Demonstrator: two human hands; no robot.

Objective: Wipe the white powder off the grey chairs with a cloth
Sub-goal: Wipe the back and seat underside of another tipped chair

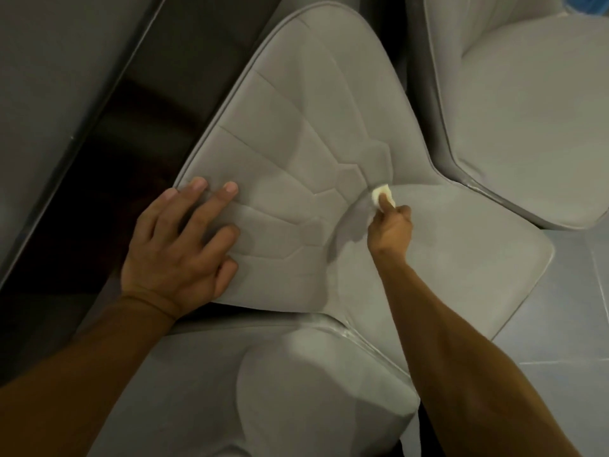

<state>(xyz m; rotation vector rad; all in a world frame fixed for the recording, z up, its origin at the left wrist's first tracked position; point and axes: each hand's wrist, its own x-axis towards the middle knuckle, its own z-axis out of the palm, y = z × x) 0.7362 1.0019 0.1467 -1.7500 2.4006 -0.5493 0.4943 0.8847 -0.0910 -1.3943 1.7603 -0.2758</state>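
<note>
Fingers (384,205), right hand (392,230), pinch cloth (379,192) in chair (454,239) crease; left hand (178,245) splayed flat on backrest (296,127). Risk: pressing packs powder deeper into crease.

The middle grey chair (296,133) is covered in matt, velvety-looking fabric, quilted with stitched seams and edged in smooth piping. The chair at the upper right (527,110) and the chair at the bottom (296,390) wear the same matt fabric. The white cloth (379,192) looks soft. The floor tiles (566,308) at the right are smooth. The dark surface (148,94) at the upper left is glossy.
</note>
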